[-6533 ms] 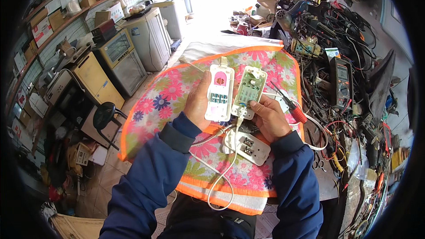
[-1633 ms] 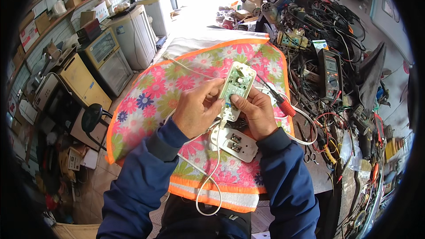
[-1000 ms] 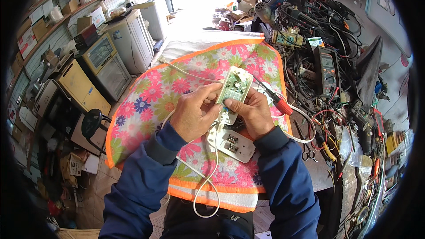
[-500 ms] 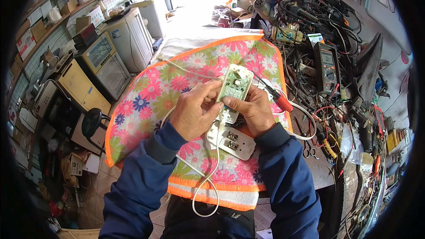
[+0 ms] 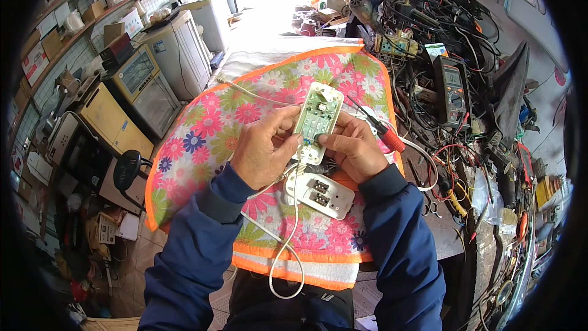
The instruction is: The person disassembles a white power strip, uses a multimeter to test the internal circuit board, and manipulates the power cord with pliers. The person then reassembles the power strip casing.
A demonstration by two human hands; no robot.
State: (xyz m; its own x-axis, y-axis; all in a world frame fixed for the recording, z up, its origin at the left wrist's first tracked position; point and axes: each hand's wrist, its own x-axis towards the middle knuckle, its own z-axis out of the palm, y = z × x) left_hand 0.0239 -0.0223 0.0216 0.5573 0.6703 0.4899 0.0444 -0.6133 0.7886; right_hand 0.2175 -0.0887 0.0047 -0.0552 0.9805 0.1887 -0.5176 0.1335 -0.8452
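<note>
open housing (image 5: 319, 121) | circuit side up | between left grip (image 5: 264, 152), right grip (image 5: 358, 150)

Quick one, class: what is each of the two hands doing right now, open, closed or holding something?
Left hand: closed, holding the opened white device by its left edge.
Right hand: closed, holding the same device's right side.

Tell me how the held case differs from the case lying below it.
The held case shows a green circuit board; the lower case shows dark blocks. The held case is in the left hand and right hand; the lower case lies on the flowered cloth. Both are whitish and oblong.
</note>
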